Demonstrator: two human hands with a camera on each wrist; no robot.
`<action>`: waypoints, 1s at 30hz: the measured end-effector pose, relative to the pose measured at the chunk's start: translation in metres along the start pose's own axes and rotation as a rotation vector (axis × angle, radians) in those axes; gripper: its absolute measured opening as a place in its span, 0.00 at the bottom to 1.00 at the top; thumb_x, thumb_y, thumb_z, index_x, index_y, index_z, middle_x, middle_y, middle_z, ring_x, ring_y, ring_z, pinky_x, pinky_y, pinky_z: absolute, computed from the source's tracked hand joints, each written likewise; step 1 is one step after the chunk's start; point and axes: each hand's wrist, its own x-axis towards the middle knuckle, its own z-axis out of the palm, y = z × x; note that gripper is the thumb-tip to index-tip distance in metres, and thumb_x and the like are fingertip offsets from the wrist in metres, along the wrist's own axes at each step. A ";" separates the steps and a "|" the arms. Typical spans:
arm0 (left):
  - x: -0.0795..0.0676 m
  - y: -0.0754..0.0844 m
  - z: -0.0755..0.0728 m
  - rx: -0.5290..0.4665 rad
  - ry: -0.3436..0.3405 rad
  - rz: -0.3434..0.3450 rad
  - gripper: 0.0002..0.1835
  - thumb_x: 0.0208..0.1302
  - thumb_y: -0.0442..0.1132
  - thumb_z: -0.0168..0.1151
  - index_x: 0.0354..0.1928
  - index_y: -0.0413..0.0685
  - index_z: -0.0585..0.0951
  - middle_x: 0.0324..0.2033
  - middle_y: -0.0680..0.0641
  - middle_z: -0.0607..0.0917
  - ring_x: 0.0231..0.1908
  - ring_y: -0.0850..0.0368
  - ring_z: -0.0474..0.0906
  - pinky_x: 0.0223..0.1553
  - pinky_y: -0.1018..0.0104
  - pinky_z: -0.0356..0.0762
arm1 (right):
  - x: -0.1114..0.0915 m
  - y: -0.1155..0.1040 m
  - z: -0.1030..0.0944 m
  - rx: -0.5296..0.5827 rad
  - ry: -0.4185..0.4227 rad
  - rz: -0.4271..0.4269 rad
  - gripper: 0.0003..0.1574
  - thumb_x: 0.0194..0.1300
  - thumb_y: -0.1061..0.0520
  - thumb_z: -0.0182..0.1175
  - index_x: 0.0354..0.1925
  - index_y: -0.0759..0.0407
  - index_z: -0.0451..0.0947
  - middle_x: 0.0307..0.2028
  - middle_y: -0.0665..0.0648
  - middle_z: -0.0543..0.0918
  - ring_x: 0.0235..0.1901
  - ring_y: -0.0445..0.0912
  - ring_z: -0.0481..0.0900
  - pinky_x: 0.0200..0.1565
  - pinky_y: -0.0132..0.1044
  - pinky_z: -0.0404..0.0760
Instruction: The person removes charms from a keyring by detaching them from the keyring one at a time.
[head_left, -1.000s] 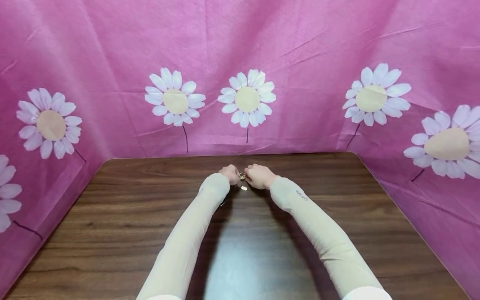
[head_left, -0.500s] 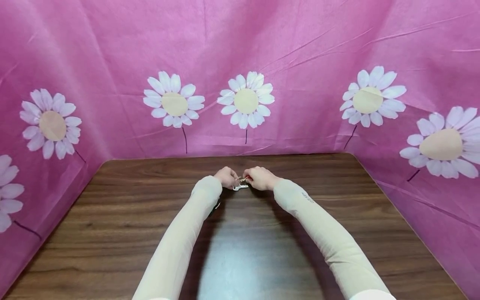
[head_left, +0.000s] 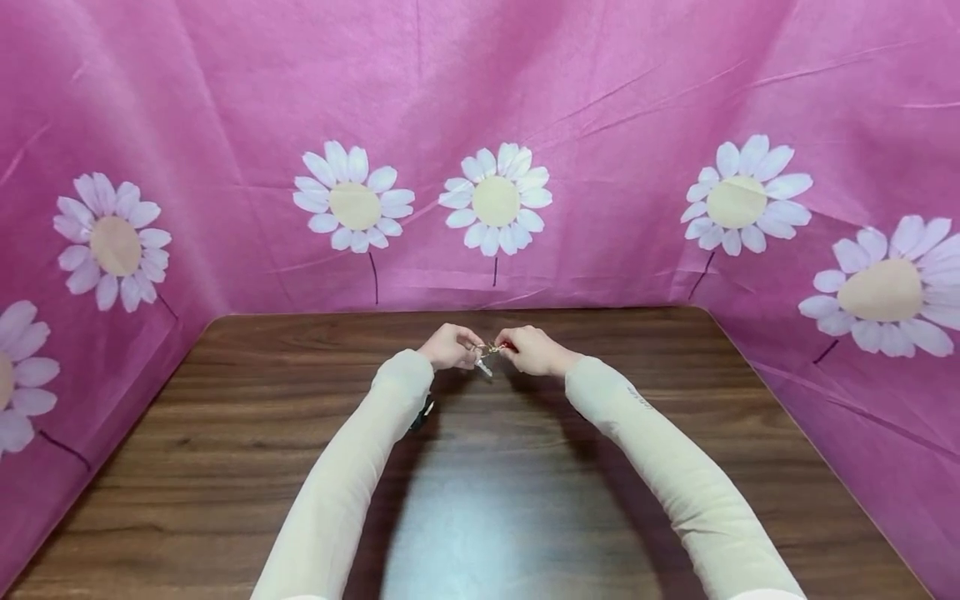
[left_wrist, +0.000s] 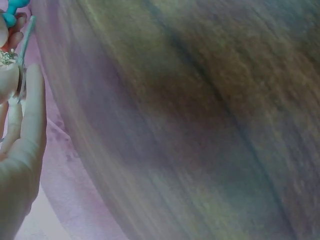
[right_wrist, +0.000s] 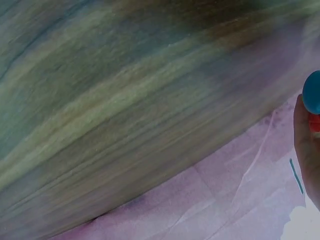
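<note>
Near the far edge of the table, my left hand (head_left: pixel 450 347) pinches a key ring from which a silver key (head_left: pixel 483 367) hangs at a slant. In the left wrist view the key (left_wrist: pixel 26 42) shows edge-on beside the fingers. A gold chain (head_left: pixel 492 349) spans the small gap between the two hands. My right hand (head_left: pixel 536 352) grips the chain's other end, a charm with a red part (head_left: pixel 509 345). Its rounded blue part (right_wrist: pixel 312 92) sticks out past the fingers in the right wrist view; most of the charm is hidden by the hand.
Both hands are above a brown wood-grain table (head_left: pixel 247 467). A pink cloth (head_left: pixel 600 75) with large white daisies encloses the table's back and sides.
The hands have drawn slightly apart, left hand leftward and right hand rightward. The key has turned from lying nearly level to hanging at a slant, and the chain shows more.
</note>
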 end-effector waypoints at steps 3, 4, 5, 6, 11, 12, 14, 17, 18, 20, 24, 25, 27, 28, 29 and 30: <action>0.000 0.002 -0.002 0.019 0.014 0.008 0.16 0.52 0.19 0.53 0.45 0.28 0.77 0.35 0.36 0.81 0.27 0.62 0.74 0.38 0.65 0.80 | -0.001 -0.001 -0.006 0.001 0.009 0.006 0.08 0.63 0.60 0.54 0.40 0.60 0.77 0.27 0.52 0.79 0.27 0.43 0.73 0.34 0.38 0.73; -0.001 0.004 -0.003 0.029 0.010 0.011 0.16 0.52 0.19 0.53 0.45 0.28 0.77 0.37 0.35 0.81 0.27 0.61 0.74 0.39 0.65 0.80 | -0.002 -0.002 -0.008 -0.002 0.012 0.008 0.08 0.63 0.60 0.54 0.40 0.60 0.77 0.28 0.51 0.79 0.28 0.43 0.73 0.35 0.38 0.73; -0.001 0.005 -0.003 0.049 0.001 0.013 0.16 0.52 0.19 0.52 0.45 0.28 0.77 0.39 0.34 0.81 0.28 0.62 0.75 0.39 0.65 0.80 | -0.003 -0.002 -0.011 -0.003 0.012 0.014 0.08 0.63 0.60 0.54 0.40 0.60 0.77 0.28 0.51 0.79 0.28 0.43 0.73 0.35 0.38 0.73; -0.002 0.007 -0.004 0.079 -0.011 0.018 0.16 0.52 0.19 0.52 0.45 0.28 0.77 0.41 0.34 0.82 0.28 0.62 0.75 0.39 0.65 0.80 | -0.004 -0.002 -0.013 0.004 0.009 0.024 0.08 0.63 0.59 0.55 0.40 0.59 0.77 0.27 0.52 0.80 0.27 0.43 0.75 0.35 0.39 0.73; -0.009 0.015 -0.003 0.323 -0.070 0.078 0.13 0.51 0.21 0.54 0.40 0.33 0.80 0.33 0.41 0.84 0.28 0.63 0.73 0.36 0.72 0.77 | -0.010 -0.005 -0.019 0.039 0.003 0.057 0.07 0.61 0.58 0.58 0.38 0.57 0.76 0.25 0.52 0.79 0.24 0.42 0.75 0.35 0.39 0.73; -0.010 0.017 -0.003 0.368 -0.077 0.091 0.12 0.51 0.22 0.55 0.38 0.33 0.81 0.30 0.43 0.84 0.27 0.64 0.73 0.33 0.74 0.75 | -0.012 -0.005 -0.019 0.045 0.000 0.053 0.07 0.60 0.58 0.58 0.38 0.57 0.76 0.25 0.51 0.79 0.24 0.42 0.75 0.35 0.39 0.73; -0.013 0.018 -0.003 0.429 -0.083 0.117 0.10 0.50 0.23 0.56 0.35 0.35 0.81 0.25 0.47 0.82 0.25 0.63 0.70 0.30 0.75 0.70 | -0.014 -0.007 -0.018 0.064 -0.006 0.047 0.06 0.60 0.58 0.59 0.37 0.56 0.76 0.26 0.50 0.80 0.25 0.40 0.75 0.36 0.38 0.74; -0.015 0.018 -0.004 0.406 -0.092 0.142 0.06 0.51 0.24 0.56 0.31 0.35 0.79 0.22 0.50 0.79 0.25 0.62 0.69 0.29 0.74 0.69 | -0.017 -0.009 -0.017 0.117 -0.006 0.040 0.06 0.59 0.59 0.60 0.37 0.56 0.76 0.29 0.50 0.83 0.26 0.39 0.76 0.36 0.37 0.75; -0.015 0.017 -0.004 0.377 -0.092 0.146 0.04 0.51 0.25 0.57 0.31 0.35 0.78 0.22 0.51 0.78 0.25 0.62 0.70 0.30 0.73 0.71 | -0.018 -0.010 -0.016 0.135 0.000 0.042 0.06 0.59 0.59 0.60 0.36 0.56 0.76 0.29 0.51 0.83 0.26 0.39 0.77 0.36 0.36 0.75; -0.015 0.014 -0.005 0.299 -0.086 0.160 0.03 0.52 0.26 0.58 0.30 0.35 0.77 0.22 0.51 0.78 0.26 0.63 0.71 0.33 0.69 0.74 | -0.020 -0.012 -0.016 0.180 0.015 0.049 0.05 0.58 0.59 0.61 0.35 0.57 0.76 0.30 0.51 0.84 0.28 0.39 0.78 0.37 0.36 0.76; -0.017 0.008 -0.006 0.129 -0.065 0.182 0.04 0.54 0.27 0.61 0.31 0.32 0.77 0.22 0.52 0.78 0.27 0.64 0.73 0.42 0.57 0.78 | -0.022 -0.013 -0.013 0.242 0.042 0.070 0.06 0.56 0.58 0.63 0.35 0.57 0.77 0.28 0.51 0.83 0.29 0.39 0.78 0.36 0.34 0.75; -0.018 0.007 -0.005 0.099 -0.055 0.194 0.04 0.54 0.27 0.60 0.32 0.31 0.77 0.23 0.51 0.78 0.27 0.64 0.74 0.43 0.54 0.78 | -0.023 -0.013 -0.012 0.254 0.045 0.077 0.07 0.56 0.58 0.63 0.35 0.57 0.77 0.28 0.50 0.83 0.28 0.39 0.77 0.35 0.34 0.75; -0.019 0.006 -0.003 0.068 -0.027 0.223 0.05 0.57 0.27 0.59 0.34 0.30 0.77 0.25 0.47 0.80 0.28 0.62 0.75 0.45 0.52 0.77 | -0.025 -0.014 -0.010 0.272 0.055 0.089 0.07 0.56 0.58 0.64 0.35 0.57 0.77 0.27 0.50 0.83 0.27 0.38 0.76 0.34 0.33 0.74; -0.020 0.007 -0.003 0.062 -0.006 0.237 0.06 0.58 0.28 0.59 0.35 0.29 0.77 0.26 0.44 0.81 0.29 0.61 0.77 0.45 0.51 0.77 | -0.026 -0.014 -0.009 0.281 0.058 0.094 0.08 0.56 0.58 0.64 0.35 0.57 0.77 0.26 0.50 0.83 0.26 0.38 0.76 0.34 0.33 0.74; -0.020 0.007 -0.002 0.068 0.021 0.251 0.06 0.59 0.29 0.58 0.35 0.30 0.78 0.28 0.40 0.82 0.29 0.57 0.78 0.46 0.51 0.77 | -0.027 -0.013 -0.009 0.287 0.062 0.095 0.08 0.55 0.58 0.64 0.35 0.57 0.77 0.26 0.50 0.82 0.26 0.38 0.76 0.34 0.33 0.74; -0.020 0.009 -0.001 0.073 0.048 0.264 0.07 0.59 0.30 0.58 0.36 0.31 0.79 0.30 0.38 0.83 0.30 0.54 0.80 0.45 0.51 0.77 | -0.027 -0.013 -0.009 0.291 0.068 0.097 0.08 0.55 0.58 0.64 0.35 0.57 0.77 0.27 0.50 0.83 0.26 0.38 0.76 0.34 0.33 0.74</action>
